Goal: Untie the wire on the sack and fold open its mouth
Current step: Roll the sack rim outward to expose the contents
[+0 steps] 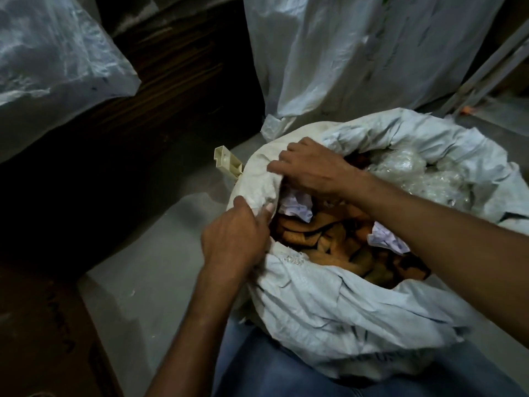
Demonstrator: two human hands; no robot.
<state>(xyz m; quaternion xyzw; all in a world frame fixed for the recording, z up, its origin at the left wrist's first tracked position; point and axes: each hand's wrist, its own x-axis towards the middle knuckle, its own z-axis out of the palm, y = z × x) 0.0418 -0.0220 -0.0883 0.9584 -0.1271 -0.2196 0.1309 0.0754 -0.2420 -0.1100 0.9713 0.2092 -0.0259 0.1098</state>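
Note:
A white woven sack point(357, 319) stands in front of me with its mouth wide open and its rim rolled outward. Brown flat pieces point(323, 242), crumpled pale paper point(297, 206) and clear plastic wrap point(429, 179) fill it. My left hand point(237, 239) pinches the rim's left edge between thumb and fingers. My right hand point(312, 167) reaches across the mouth and grips the same left rim a little farther back, fingers curled over the fabric. No wire is visible.
A cream plastic bracket point(227, 164) lies on the grey floor just left of the sack. Another tall white sack point(357, 53) stands behind, a clear plastic bag point(51, 58) at upper left, dark wood boards point(171, 81) between them. My jeans point(286, 368) are below.

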